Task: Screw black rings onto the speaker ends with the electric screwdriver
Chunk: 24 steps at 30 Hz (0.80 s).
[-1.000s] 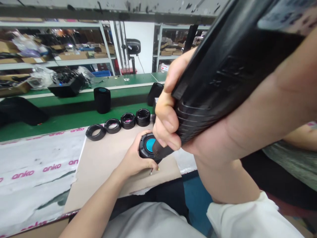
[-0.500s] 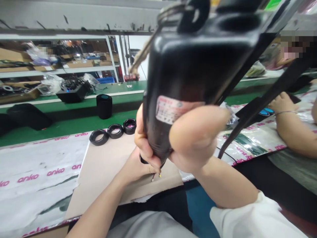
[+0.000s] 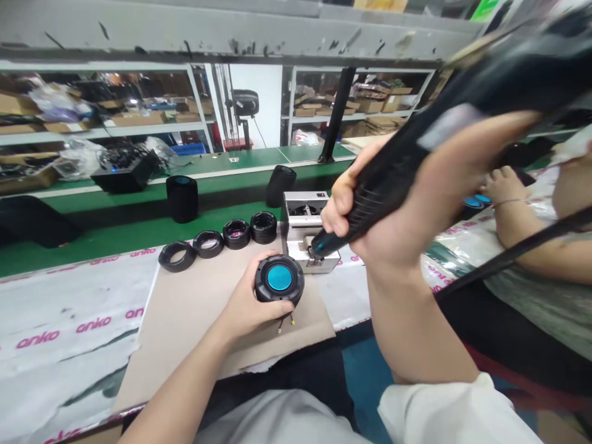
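My left hand is wrapped round a black round speaker unit with a shiny blue centre, held over the cardboard. Two thin wires with small connectors hang from its near side. My right hand grips a black electric screwdriver, tilted with its tip down to the left. That tip is at the front of a small white screw feeder; whether a screw is on the bit I cannot tell. Left of the feeder, several black rings stand in a row along the cardboard's far edge.
The cardboard sheet lies on printed white wrapping over a green bench. Dark fabric-covered cylinders stand behind the rings. A co-worker's hand is at the right. A dark strap-like bar crosses beside my right forearm.
My right hand has swung the screwdriver from above the speaker unit over to the right, lowering its tip to the screw feeder. The left hand still holds the speaker unit, now uncovered.
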{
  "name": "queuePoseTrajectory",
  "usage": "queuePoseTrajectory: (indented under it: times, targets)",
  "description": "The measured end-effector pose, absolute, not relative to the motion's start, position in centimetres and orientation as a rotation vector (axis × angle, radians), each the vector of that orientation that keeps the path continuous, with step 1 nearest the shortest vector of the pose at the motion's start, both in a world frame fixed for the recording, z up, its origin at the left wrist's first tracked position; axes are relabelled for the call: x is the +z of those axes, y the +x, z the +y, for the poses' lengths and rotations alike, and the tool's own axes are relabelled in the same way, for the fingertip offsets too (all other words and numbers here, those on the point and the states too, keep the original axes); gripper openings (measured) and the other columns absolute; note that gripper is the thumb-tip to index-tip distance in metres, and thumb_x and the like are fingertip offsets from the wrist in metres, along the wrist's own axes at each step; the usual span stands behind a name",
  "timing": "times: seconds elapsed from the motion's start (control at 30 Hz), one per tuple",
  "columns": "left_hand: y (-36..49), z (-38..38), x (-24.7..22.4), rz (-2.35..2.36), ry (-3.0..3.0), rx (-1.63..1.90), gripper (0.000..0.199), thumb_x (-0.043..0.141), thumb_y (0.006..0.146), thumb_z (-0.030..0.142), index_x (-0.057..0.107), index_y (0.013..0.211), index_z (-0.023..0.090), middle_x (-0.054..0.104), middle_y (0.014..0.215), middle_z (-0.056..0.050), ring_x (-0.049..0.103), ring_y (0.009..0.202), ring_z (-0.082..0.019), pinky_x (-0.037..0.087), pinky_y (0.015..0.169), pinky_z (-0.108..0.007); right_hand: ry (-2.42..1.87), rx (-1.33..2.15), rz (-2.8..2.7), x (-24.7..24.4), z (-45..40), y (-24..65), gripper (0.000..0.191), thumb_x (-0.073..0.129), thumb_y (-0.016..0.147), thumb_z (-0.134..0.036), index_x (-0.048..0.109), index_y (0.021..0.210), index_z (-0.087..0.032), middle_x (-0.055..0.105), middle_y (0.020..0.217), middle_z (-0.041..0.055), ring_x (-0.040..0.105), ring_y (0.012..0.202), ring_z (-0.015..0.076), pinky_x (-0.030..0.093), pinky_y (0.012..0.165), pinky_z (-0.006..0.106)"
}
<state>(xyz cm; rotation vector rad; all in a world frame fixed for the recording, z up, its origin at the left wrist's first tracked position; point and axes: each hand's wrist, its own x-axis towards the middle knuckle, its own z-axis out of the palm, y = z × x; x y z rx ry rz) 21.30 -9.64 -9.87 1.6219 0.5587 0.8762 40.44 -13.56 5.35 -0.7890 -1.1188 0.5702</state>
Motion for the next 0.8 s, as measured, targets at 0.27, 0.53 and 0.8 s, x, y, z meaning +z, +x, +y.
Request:
queuePoseTrajectory:
  times: [0.27, 0.53, 0.8]
  targets:
    - [21.2, -9.8, -10.0, 0.575, 1.572, 0.855, 0.091, 0.099, 0.07, 0.047, 0.053, 0.145, 0.023, 0.063, 0.149, -0.015, 0.063, 0.137, -0.037, 0.049, 0.117, -0.047, -0.802, 0.486, -0.975, -0.9, -9.8, 43.8, 0.049, 0.074, 0.093, -0.069, 0.063, 0.083, -0.022, 0.056, 0.058, -0.0027, 0.052, 0.039, 0.0123, 0.035, 0.037, 0.025]
    - [21.1, -9.9, -9.9, 0.565, 1.555, 0.849, 0.092, 0.1, 0.07, 0.045, 0.053, 0.146, 0.024, 0.065, 0.146, -0.014, 0.065, 0.134, -0.036, 0.049, 0.114, -0.046, -0.875, 0.673, -0.965, -0.6, -10.5, 43.8, 0.057, 0.075, 0.089, -0.073, 0.057, 0.072, -0.021, 0.055, 0.054, -0.001, 0.048, 0.035, 0.013, 0.033, 0.033, 0.025]
    - [21.2, -10.1, -9.9, 0.564, 1.51, 0.827, 0.093, 0.1, 0.07, 0.043, 0.052, 0.147, 0.024, 0.067, 0.143, -0.012, 0.066, 0.13, -0.036, 0.052, 0.111, -0.044, -0.58, 0.634, -1.076, 7.2, -13.9, 40.0, 0.057, 0.072, 0.084, -0.079, 0.051, 0.085, -0.026, 0.047, 0.058, -0.0085, 0.04, 0.036, 0.0089, 0.038, 0.037, 0.024]
